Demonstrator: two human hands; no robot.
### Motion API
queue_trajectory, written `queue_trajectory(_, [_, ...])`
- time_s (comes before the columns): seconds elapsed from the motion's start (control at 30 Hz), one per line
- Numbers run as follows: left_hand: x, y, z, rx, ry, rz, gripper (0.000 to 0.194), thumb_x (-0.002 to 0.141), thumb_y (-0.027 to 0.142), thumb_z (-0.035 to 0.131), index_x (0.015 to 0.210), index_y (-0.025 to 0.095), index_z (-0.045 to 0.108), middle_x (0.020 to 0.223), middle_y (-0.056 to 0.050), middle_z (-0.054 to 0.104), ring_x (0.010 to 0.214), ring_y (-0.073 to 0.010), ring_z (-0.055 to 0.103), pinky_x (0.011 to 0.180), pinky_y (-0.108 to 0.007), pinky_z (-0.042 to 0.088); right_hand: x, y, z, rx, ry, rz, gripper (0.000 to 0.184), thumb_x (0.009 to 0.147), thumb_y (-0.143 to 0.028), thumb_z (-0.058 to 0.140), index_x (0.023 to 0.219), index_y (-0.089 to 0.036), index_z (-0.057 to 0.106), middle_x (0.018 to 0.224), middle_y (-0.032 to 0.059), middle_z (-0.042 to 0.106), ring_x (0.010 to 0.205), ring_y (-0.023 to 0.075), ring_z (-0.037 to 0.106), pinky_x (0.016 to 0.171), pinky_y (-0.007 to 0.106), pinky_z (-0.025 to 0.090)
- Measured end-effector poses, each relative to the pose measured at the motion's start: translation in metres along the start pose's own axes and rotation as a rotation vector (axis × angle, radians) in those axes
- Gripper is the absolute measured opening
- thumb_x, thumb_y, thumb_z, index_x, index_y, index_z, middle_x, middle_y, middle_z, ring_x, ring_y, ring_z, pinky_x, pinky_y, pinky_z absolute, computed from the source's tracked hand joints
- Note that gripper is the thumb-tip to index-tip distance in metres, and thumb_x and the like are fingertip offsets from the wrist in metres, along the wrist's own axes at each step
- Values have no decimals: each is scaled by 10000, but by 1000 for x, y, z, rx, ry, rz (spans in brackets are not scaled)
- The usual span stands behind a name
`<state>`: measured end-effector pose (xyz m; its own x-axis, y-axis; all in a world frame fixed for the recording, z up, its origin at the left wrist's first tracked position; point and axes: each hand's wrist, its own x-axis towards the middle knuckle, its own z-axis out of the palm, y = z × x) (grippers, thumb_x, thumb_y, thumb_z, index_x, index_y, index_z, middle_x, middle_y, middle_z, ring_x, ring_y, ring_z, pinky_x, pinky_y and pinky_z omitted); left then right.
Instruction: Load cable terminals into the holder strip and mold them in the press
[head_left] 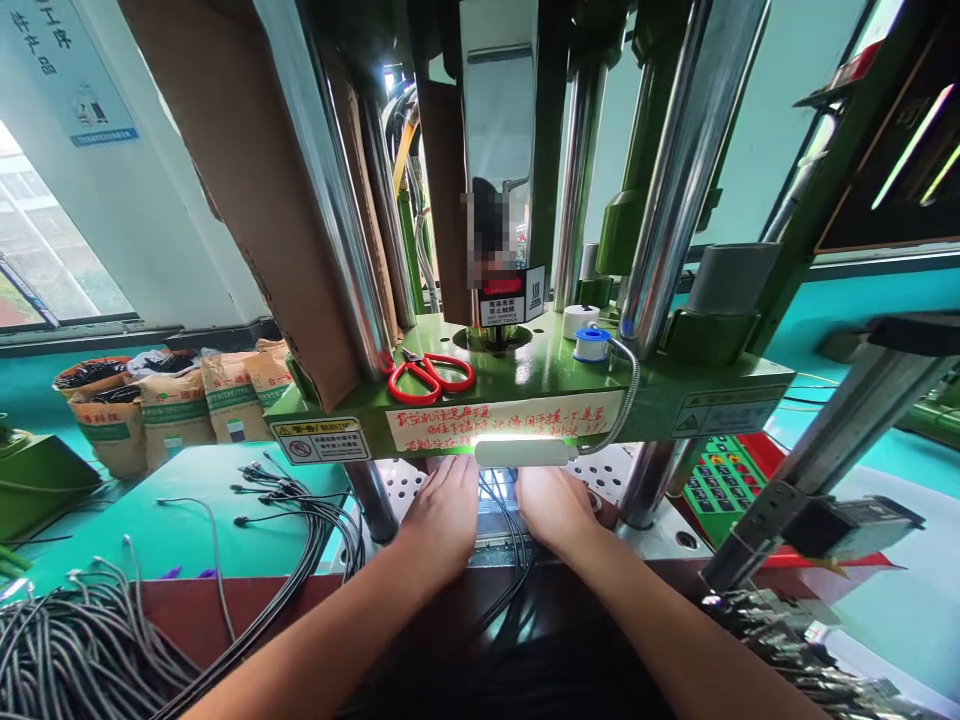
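Both my hands reach under the green plate (525,385) of a vertical press. My left hand (442,515) lies palm down beside a bunch of thin black cables (504,540) that run between the hands onto the lower tool block (495,500). My right hand (551,505) lies on the other side of the cables. The fingertips of both hands are hidden under the plate and behind a small white lamp (525,452), so what they touch cannot be seen.
Red-handled scissors (431,375) and a white tape roll (591,345) rest on the green plate. Chrome columns (675,170) stand around it. Bundles of black cables (300,500) and grey cables (75,640) lie left. Brown sacks (172,410) stand behind. A control keypad (724,480) sits right.
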<state>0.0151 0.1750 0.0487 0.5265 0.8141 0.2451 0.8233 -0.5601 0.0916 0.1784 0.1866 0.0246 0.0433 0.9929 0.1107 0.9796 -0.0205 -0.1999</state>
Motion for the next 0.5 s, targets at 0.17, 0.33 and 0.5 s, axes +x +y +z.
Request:
queue_trajectory(0.17, [15, -12, 16, 43, -45, -19, 518, 807, 53, 367, 1309, 72, 491, 1340, -183, 536, 1304, -275, 445, 1114, -435, 333, 2, 0, 2, 13, 28, -42, 342, 903, -153, 368, 915, -163, 710, 920, 133, 706, 868, 255, 662, 726, 340, 475])
queue_trajectory(0.33, [12, -16, 18, 47, -38, 22, 569, 763, 73, 424, 1330, 59, 466, 1375, -176, 509, 1321, -282, 415, 1131, -435, 303, -1, 4, -6, 13, 105, -122, 355, 942, -227, 367, 1005, -176, 712, 1009, 130, 692, 971, 256, 622, 842, 362, 445])
queue_trajectory(0.5, [11, -14, 16, 38, -25, 89, 542, 783, 114, 433, 1322, 119, 487, 1376, -122, 528, 1286, -244, 454, 1132, -425, 297, -8, 12, -10, 31, 181, -215, 378, 953, -419, 410, 1156, -218, 659, 1205, 93, 631, 1169, 253, 502, 1038, 363, 325])
